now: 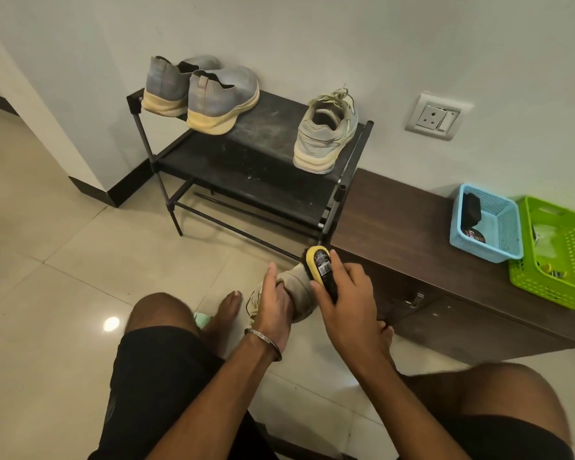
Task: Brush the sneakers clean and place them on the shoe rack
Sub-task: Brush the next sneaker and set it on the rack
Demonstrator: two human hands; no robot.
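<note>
I count four sneakers. Three stand on the top shelf of the black shoe rack: a grey-blue pair at its left end, heels overhanging the front edge, and one beige sneaker at the right end, its heel also at the front edge. Between them the shelf is bare and dusty. The fourth sneaker is in front of me, low over the floor between my knees. My left hand grips it, thumb on top and fingers curled over its side. My right hand is wrapped round one yellow-backed brush, whose dark bristles touch the sneaker's upper.

The rack has two lower shelves, both without shoes. Just right of it, touching its frame, is a low brown cabinet carrying two baskets side by side at its far right: one blue with a dark item inside, one green. One wall socket sits above. The tiled floor spreads wide to my left.
</note>
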